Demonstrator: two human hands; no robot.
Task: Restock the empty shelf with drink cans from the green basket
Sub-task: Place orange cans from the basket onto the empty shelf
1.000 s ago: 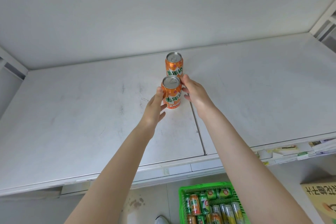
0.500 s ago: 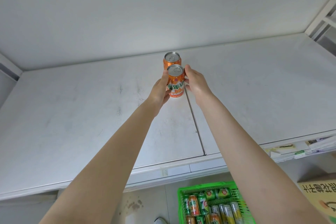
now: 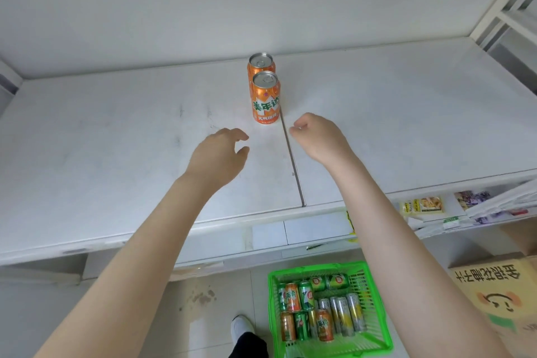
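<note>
Two orange drink cans stand upright on the white shelf [image 3: 116,136], one behind the other: the front can [image 3: 265,99] and the rear can [image 3: 260,62] by the back wall. My left hand [image 3: 218,154] hovers over the shelf, below and left of the front can, fingers loosely curled and holding nothing. My right hand [image 3: 318,136] hangs to the right of the shelf seam, also empty, fingers loosely curled. Neither hand touches a can. On the floor below, the green basket [image 3: 374,340] holds several orange, green and silver cans.
A seam [image 3: 293,166] splits the shelf into two boards. A cardboard box [image 3: 499,296] sits on the floor at the right. Papers and packets [image 3: 422,205] lie on a lower shelf at right. A foot in a white shoe [image 3: 241,325] stands beside the basket.
Both hands let go of the front orange can, which now stands just in front of the rear can. The hands have drawn back toward me, empty.
</note>
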